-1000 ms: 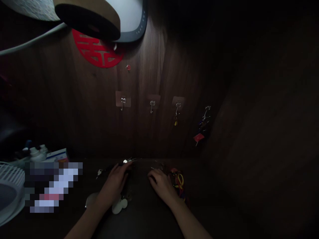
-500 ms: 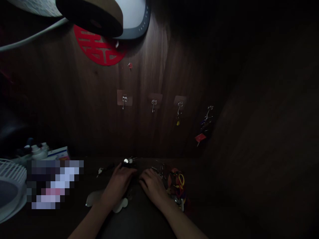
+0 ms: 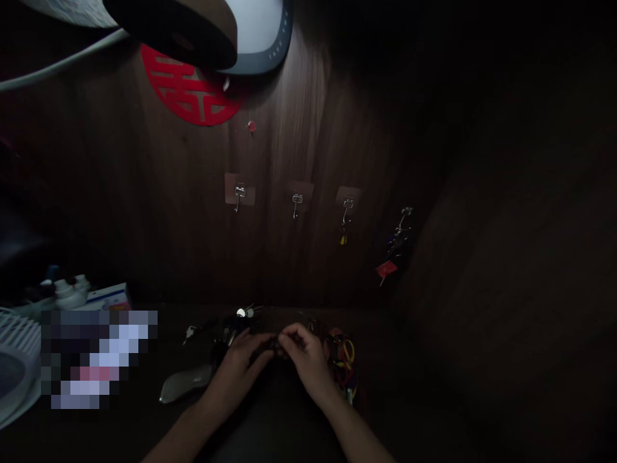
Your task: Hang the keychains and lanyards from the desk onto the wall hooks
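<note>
I am looking down at a dark wooden tabletop (image 3: 270, 424) set against a dark wood-panelled wall (image 3: 299, 116), in a very dim room. My two hands meet at the middle of the tabletop. The left hand (image 3: 241, 366) and the right hand (image 3: 306, 357) have their fingertips together, pinched on a small dark object (image 3: 276, 344) between them; it is too dark to tell what it is.

Half a second ago the hands lay flat and slightly apart on the surface; now the fingers have curled in and the tips touch. A pale flat object (image 3: 186, 382) to the left of the left hand shows more fully than before.

Just right of the right hand lies one tangle of coloured cords and keys (image 3: 343, 360). Beyond the left hand's fingertips lies one bunch of keys (image 3: 243, 314) with a bright glint.

On the wall above the hands I count four hooks in a row: the first hook (image 3: 238, 196), the second hook (image 3: 297, 202), a third hook (image 3: 345, 209) with a small yellow item hanging from it, and a fourth hook (image 3: 402, 222) carrying a bunch with a red tag (image 3: 385, 269). Higher up is one red paper cut-out (image 3: 187, 93). Far left of the hands stands one white fan (image 3: 14, 366).
</note>
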{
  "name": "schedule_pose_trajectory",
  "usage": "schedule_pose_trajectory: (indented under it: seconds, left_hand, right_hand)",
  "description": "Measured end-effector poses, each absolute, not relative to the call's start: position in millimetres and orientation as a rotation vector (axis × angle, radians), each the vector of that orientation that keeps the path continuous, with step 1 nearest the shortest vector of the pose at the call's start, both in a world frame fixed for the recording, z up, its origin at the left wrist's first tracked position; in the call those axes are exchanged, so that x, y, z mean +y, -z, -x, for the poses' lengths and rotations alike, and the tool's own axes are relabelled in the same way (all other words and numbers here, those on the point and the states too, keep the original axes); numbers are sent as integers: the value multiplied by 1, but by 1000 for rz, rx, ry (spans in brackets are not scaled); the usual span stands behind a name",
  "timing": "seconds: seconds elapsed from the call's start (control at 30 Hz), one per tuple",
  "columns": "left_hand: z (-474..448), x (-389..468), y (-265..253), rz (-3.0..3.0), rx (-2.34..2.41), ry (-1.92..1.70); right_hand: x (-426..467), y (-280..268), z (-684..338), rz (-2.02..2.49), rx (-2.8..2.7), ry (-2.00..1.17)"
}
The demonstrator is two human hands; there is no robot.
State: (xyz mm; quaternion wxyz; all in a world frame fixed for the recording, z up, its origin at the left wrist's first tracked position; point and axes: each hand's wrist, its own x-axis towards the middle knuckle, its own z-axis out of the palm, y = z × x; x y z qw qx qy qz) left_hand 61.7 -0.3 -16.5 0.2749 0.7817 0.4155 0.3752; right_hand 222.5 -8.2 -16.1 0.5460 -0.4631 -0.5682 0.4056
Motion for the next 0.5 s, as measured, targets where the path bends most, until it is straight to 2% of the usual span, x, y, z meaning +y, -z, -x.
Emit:
schedule_pose_trajectory:
  seconds: [0.33,0.5]
  left_hand:
    - [-69,-10,2,-1731,1089,-1011]
    - [-72,-5,9,-1655,1096,-1055]
  right_hand:
    - [-6,5,-223,1150,-1315,-837]
    - [-9,2,-217,1102,-1242,-1021]
